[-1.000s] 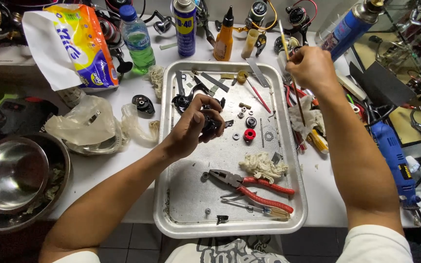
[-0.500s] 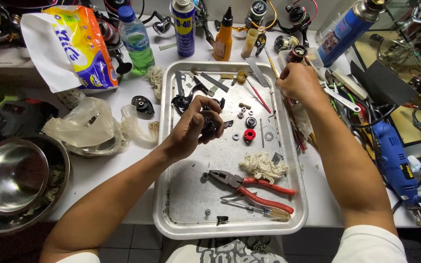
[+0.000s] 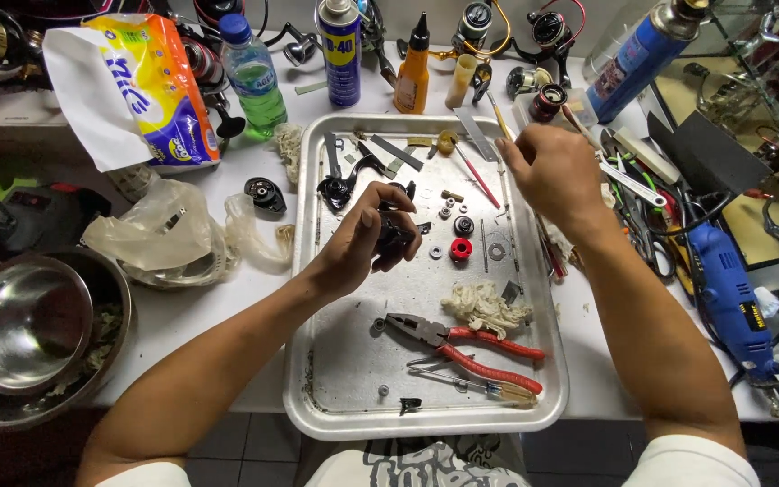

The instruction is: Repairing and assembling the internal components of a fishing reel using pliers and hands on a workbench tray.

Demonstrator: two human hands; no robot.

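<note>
Black reel part, small and dark, sits in the left hand, whose fingers close around it above the middle of the metal tray. The hand lifts it clear of the tray, probably so that the person can look at it from above. The right hand hovers over the tray's far right edge, near the loose tools; its fingers curl downward, and I cannot tell if they pinch something.

On the tray I count one pair of red-handled pliers, one crumpled rag, one red round piece, and several small washers and screws, laid out apart, likely so none gets lost. Two spray cans stand behind the tray, with one orange bottle between them and one green plastic bottle further left. One steel bowl rests at the left.
</note>
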